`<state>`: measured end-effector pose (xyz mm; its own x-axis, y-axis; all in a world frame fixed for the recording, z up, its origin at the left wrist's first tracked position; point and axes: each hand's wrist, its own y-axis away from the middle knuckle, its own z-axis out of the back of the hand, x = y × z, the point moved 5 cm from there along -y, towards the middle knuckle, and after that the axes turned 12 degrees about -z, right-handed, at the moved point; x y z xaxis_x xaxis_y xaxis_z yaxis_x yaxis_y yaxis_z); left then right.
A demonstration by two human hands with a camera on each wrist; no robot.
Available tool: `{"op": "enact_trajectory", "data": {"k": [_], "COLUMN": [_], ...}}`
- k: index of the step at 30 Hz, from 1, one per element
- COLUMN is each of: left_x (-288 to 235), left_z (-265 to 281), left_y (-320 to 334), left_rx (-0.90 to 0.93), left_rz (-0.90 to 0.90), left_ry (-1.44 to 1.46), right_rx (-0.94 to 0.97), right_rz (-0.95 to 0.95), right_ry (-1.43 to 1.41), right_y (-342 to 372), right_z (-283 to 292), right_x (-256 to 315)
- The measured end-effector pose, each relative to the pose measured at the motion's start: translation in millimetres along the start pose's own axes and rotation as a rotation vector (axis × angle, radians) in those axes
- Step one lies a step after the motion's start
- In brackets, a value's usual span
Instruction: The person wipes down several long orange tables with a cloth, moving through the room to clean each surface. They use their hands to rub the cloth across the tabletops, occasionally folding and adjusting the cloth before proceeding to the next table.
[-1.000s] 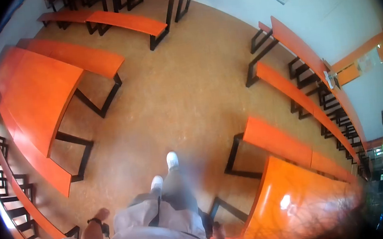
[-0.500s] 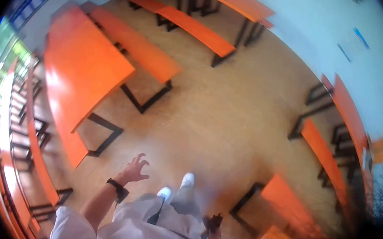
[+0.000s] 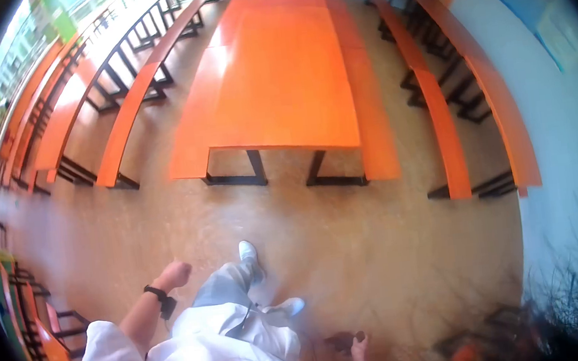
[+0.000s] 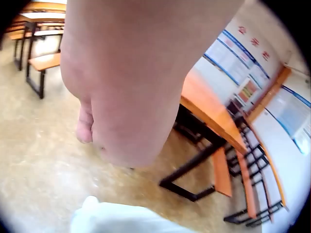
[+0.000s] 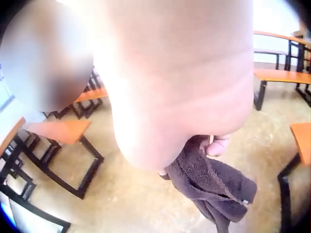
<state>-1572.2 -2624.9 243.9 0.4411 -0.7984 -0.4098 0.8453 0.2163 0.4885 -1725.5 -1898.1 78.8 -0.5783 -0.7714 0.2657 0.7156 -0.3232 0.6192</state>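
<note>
A dark brown cloth hangs in folds from my right hand in the right wrist view, gripped between curled fingers and palm. The head view shows the right hand low at the right of the body, with the dark cloth beside it. My left hand, with a black band at its wrist, hangs over the floor with its fingers loosely curled. In the left wrist view the left hand holds nothing visible; most of its fingers are hidden behind the palm.
A long orange table with benches at its sides stands ahead. More orange benches line the right wall, and rows of tables and benches stand at the left. Brown floor lies between the body and the furniture.
The head view has turned left, bringing the long table from the left to straight ahead. The left hand's fingers, spread half a second ago, are now curled in. The feet have moved in a step.
</note>
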Motion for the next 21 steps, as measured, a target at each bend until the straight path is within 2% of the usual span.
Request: {"op": "enact_trajectory", "data": {"k": [1,3,5,7,10,11,13,15,16,17,19,21], "left_x": [36.1,90.0,105.9,115.8,126.1,120.6,94.8,59.9,43.9,31.0,-1.9,-25.2], "left_z": [-15.4,-38.5,-39.3,-25.2,24.1,39.8,89.0,137.1,153.3,171.1,202.7,235.6], "left_y": [24.9,43.2,48.3,34.3,-27.5,-44.1,-81.9,-114.2,-129.1,-142.7,-161.2,-175.6], "left_rx": [0.022,0.02,0.047,-0.07,-0.259,-0.279,-0.33,-0.417,-0.458,-0.446,-0.451,-0.49], "left_rz": [0.052,0.106,0.151,0.159,0.193,0.143,0.024,-0.128,-0.211,-0.271,-0.368,-0.439], "left_ry": [0.029,0.115,0.156,0.157,0.128,0.121,0.145,0.165,0.16,0.146,0.157,0.199], "right_rx": [-0.062,-0.229,-0.134,-0.26,-0.44,-0.499,-0.475,-0.36,-0.327,-0.395,-0.226,-0.155], "right_rz": [0.096,0.251,0.403,0.492,0.793,0.882,0.918,0.965,1.021,1.099,1.175,1.269], "right_ry": [0.015,-0.228,-0.246,-0.074,-0.224,-0.314,-0.395,-0.531,-0.524,-0.446,-0.328,-0.19], "right_y": [-14.2,-39.4,-56.0,-20.9,-1.2,15.2,70.1,70.8,99.0,106.0,94.6,93.9], "right_z": [17.4,48.9,69.0,107.5,144.5,152.1,159.2,145.3,133.8,117.0,71.8,17.5], "right_x": [41.3,167.1,254.6,368.7,505.6,540.1,622.0,675.5,707.0,732.1,780.5,823.7]}}
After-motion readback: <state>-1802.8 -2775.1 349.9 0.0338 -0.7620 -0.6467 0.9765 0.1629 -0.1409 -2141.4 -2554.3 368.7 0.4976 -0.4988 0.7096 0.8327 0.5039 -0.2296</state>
